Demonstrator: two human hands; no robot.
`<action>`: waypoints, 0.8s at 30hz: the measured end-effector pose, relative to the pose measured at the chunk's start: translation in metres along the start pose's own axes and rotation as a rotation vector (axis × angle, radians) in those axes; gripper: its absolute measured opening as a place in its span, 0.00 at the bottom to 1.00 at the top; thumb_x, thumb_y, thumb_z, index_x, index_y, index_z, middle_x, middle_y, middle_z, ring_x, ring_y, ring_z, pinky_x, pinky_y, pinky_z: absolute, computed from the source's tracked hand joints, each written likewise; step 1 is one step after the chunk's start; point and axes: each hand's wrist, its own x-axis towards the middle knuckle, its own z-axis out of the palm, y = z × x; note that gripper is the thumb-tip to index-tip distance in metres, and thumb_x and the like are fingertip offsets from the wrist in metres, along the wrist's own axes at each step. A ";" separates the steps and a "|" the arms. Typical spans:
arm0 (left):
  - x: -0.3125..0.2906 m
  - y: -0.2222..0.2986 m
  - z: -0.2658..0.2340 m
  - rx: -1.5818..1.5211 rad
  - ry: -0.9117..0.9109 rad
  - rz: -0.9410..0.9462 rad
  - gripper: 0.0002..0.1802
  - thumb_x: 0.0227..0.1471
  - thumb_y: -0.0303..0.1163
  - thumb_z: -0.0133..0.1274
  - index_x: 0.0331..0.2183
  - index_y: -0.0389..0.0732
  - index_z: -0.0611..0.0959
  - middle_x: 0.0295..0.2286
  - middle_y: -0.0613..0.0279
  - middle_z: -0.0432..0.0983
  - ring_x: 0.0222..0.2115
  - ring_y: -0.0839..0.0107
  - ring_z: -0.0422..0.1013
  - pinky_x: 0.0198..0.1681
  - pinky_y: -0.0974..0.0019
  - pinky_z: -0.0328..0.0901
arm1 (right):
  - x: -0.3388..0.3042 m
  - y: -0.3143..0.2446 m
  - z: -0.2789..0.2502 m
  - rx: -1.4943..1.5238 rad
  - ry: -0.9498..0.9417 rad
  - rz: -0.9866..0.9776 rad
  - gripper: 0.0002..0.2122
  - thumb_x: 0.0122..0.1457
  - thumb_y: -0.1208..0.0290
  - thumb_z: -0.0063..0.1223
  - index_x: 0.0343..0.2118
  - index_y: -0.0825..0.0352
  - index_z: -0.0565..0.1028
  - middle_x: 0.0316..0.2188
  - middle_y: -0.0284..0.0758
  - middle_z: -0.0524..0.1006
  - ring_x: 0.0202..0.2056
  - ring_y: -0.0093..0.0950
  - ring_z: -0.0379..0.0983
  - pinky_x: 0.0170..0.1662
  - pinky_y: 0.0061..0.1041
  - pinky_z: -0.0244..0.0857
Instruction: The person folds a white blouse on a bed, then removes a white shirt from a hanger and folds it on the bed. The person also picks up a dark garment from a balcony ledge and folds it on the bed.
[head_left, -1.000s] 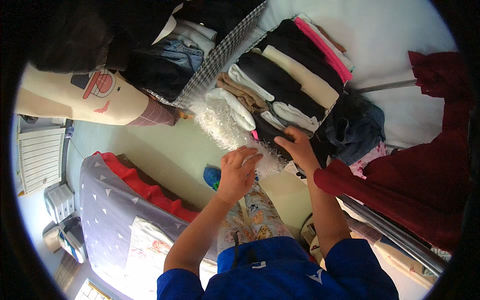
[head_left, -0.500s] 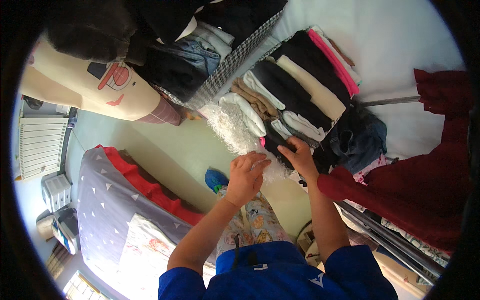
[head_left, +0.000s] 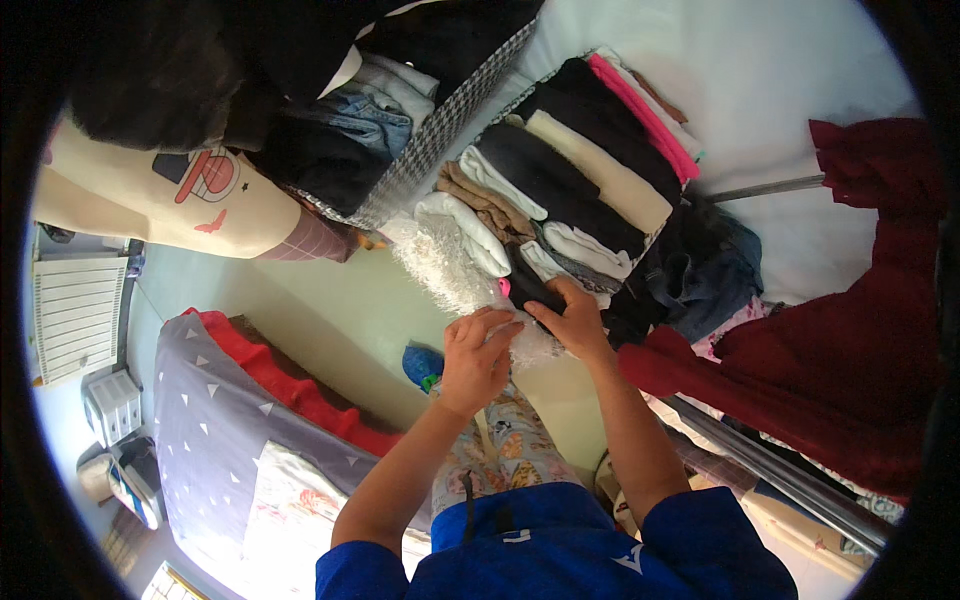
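A box of folded clothes [head_left: 655,235] stands in front of me, packed with black, white, brown, cream and pink pieces in rows. Along its near left side lies a fluffy white garment [head_left: 437,262]. My left hand [head_left: 478,352] is closed over the near end of this garment, fingers bent; the fingertips are partly hidden. Just right of it, my right hand [head_left: 575,318] pinches a folded black garment [head_left: 528,283] at the box's near corner, thumb and fingers on the cloth. A small pink bit [head_left: 504,287] shows beside that black piece.
A houndstooth-patterned box [head_left: 440,120] with jeans and dark clothes stands at upper left, next to a cream printed fabric [head_left: 130,200]. Dark jeans [head_left: 700,285] and a dark red garment [head_left: 850,370] lie right, near metal rails [head_left: 780,475]. A bed with grey bedding [head_left: 220,420] is at left.
The view has shifted slightly, so the boxes appear further left. My right hand has moved in onto the black garment; my left hand stays at the fluffy white garment.
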 end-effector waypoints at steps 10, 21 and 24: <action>-0.001 0.000 0.001 0.011 0.001 0.011 0.20 0.42 0.21 0.53 0.41 0.46 0.80 0.44 0.62 0.72 0.49 0.56 0.66 0.51 0.54 0.56 | -0.002 0.002 0.001 -0.018 0.010 -0.031 0.20 0.50 0.55 0.63 0.32 0.69 0.74 0.27 0.43 0.77 0.30 0.40 0.76 0.33 0.34 0.67; -0.002 0.000 0.002 0.013 0.002 0.004 0.19 0.43 0.21 0.52 0.41 0.46 0.81 0.44 0.63 0.72 0.49 0.56 0.66 0.52 0.54 0.56 | -0.003 0.001 0.002 -0.022 0.008 -0.011 0.19 0.50 0.56 0.62 0.33 0.69 0.74 0.27 0.43 0.77 0.30 0.40 0.76 0.33 0.34 0.67; -0.002 0.000 0.003 0.009 0.006 0.000 0.19 0.43 0.21 0.52 0.41 0.46 0.81 0.44 0.63 0.72 0.49 0.56 0.66 0.52 0.54 0.56 | -0.003 0.002 0.002 -0.021 0.016 -0.027 0.19 0.50 0.56 0.62 0.33 0.69 0.74 0.27 0.43 0.77 0.30 0.40 0.76 0.33 0.34 0.67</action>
